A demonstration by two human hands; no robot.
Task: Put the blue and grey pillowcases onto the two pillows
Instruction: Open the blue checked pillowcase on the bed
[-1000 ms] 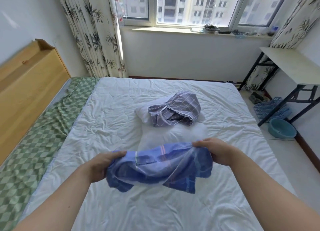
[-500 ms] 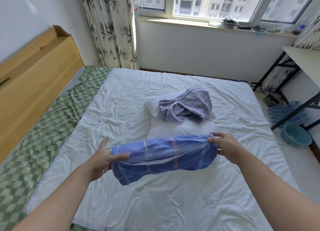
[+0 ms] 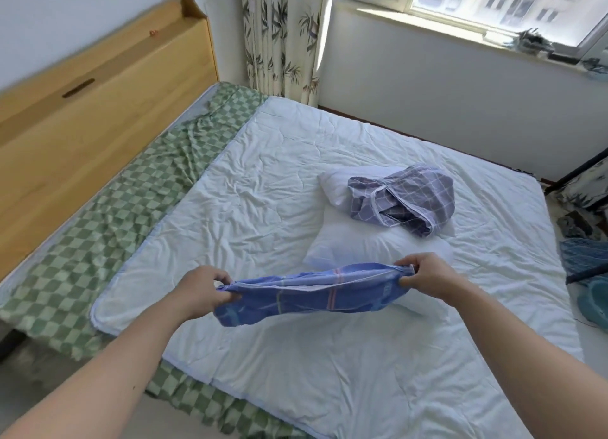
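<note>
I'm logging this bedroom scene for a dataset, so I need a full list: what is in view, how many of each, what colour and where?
blue pillowcase: 1, blue with stripes, held stretched above the bed's near part
grey pillowcase: 1, grey check, crumpled on the far pillow
pillows: 2, white, bare, mid-bed, one behind the other
quilt: 1, white, spread over the bed
checked sheet: 1, green and white, under the quilt, left side
headboard: 1, light wood, far left
curtain: 1 plainly seen, cream with leaf print, beside the window
window: 1, top right
basin: 1, teal, floor at right edge
left hand: 1, pinches the pillowcase's left end
right hand: 1, grips its right end
</note>
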